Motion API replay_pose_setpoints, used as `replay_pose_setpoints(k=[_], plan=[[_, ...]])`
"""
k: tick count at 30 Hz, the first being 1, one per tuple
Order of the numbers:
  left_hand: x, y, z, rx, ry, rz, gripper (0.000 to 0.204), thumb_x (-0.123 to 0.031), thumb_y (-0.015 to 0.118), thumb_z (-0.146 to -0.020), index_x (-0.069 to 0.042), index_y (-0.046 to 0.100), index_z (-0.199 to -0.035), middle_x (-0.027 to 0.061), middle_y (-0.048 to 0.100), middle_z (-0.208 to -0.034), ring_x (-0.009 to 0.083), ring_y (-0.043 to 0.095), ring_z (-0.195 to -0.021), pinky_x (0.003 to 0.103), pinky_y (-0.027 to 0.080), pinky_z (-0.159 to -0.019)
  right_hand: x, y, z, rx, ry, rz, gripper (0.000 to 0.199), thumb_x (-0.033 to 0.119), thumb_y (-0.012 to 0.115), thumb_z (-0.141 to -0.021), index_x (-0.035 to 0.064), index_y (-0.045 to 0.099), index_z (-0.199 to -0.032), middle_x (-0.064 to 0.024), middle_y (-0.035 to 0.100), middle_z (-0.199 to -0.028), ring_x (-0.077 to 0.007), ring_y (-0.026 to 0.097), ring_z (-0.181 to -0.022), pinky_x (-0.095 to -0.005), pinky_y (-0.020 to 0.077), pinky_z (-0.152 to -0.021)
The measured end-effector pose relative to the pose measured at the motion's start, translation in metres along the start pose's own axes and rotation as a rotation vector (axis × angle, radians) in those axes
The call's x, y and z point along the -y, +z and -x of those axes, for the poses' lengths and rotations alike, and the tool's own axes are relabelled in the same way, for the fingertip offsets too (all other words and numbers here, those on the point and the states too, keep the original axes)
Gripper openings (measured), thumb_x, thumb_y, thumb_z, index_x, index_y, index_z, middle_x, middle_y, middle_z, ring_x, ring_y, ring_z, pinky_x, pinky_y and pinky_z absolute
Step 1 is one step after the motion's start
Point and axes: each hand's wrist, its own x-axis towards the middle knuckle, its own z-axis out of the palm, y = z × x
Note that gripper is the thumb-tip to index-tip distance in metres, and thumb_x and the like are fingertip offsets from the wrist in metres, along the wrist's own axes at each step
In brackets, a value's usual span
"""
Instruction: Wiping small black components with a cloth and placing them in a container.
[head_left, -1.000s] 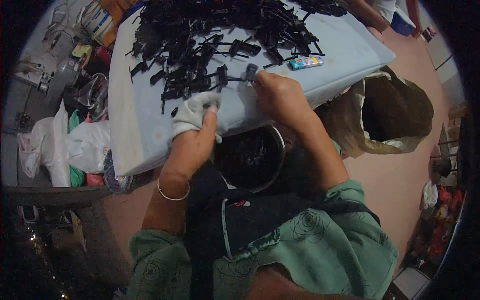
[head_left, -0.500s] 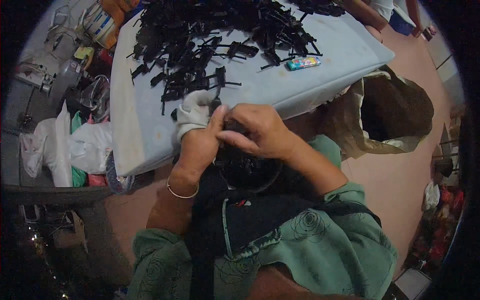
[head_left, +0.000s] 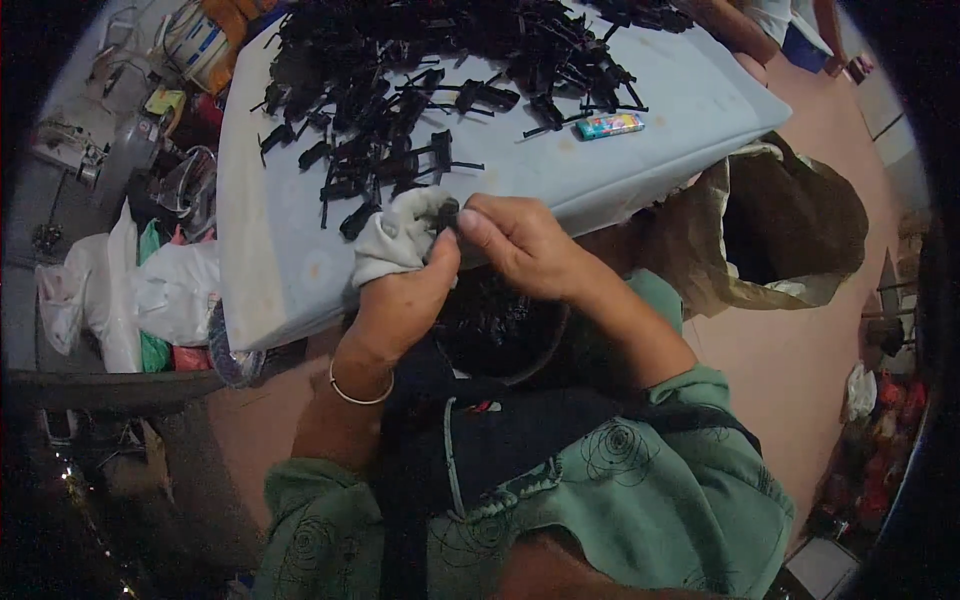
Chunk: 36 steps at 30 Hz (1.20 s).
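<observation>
While the left hand (head_left: 400, 300), wrapped in a white cloth (head_left: 395, 235), pinches one small black plastic part (head_left: 447, 213), the right hand (head_left: 520, 245) pinches it too, fingers pressed together.

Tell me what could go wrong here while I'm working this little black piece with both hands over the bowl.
The small black piece is pinched between your left hand and right hand at the table edge; a slip might send it past the bowl onto the floor. The cloth wrap on your left fingers may dull your grip. The heap of black parts could snag a sleeve.
</observation>
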Motion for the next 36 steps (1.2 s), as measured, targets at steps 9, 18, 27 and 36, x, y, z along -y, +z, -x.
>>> replay_pose_setpoints(k=[9, 18, 27, 36], plan=[[0.011, 0.002, 0.002, -0.11, 0.391, -0.402, 0.029, -0.001, 0.051, -0.075, 0.002, 0.049, -0.103, 0.0166, 0.056, -0.089, 0.0263, 0.056, -0.083, 0.031, 0.044, -0.074, -0.007, 0.026, 0.004, -0.026, 0.111, -0.214, 0.028, 0.021, 0.043, -0.09, 0.0006, 0.049, -0.072, 0.002, 0.04, -0.059, -0.0052, 0.035, -0.061, -0.0232, 0.0348, -0.053], [0.009, -0.003, 0.01, -0.085, 0.421, -0.731, 0.03, -0.002, 0.049, -0.074, 0.002, 0.048, -0.104, 0.019, 0.055, -0.086, 0.0296, 0.055, -0.079, 0.033, 0.044, -0.069, -0.016, 0.044, 0.004, -0.135, 0.155, -0.262, 0.028, 0.022, 0.046, -0.088, -0.0005, 0.051, -0.072, -0.0031, 0.043, -0.055, -0.0077, 0.039, -0.057, -0.0262, 0.0374, -0.051], [0.011, -0.016, -0.002, -0.057, 0.056, 0.165, 0.031, 0.0, 0.049, -0.082, -0.001, 0.038, -0.111, 0.0063, 0.052, -0.09, 0.0103, 0.049, -0.074, 0.022, 0.042, -0.063, -0.006, -0.002, -0.001, 0.231, 0.058, 0.23, 0.015, 0.013, 0.055, -0.081, -0.002, 0.054, -0.085, -0.0076, 0.055, -0.068, -0.0112, 0.048, -0.064, -0.0251, 0.0421, -0.062], [-0.006, -0.012, 0.005, 0.124, -0.088, 0.016, 0.03, -0.005, 0.041, -0.083, -0.003, 0.04, -0.113, 0.0007, 0.045, -0.076, 0.0046, 0.042, -0.06, 0.018, 0.035, -0.051, -0.01, 0.002, 0.0, 0.049, 0.006, -0.231, 0.019, 0.018, 0.058, -0.08, -0.0005, 0.056, -0.076, -0.0019, 0.049, -0.058, -0.0083, 0.044, -0.055, -0.0263, 0.0369, -0.05]])
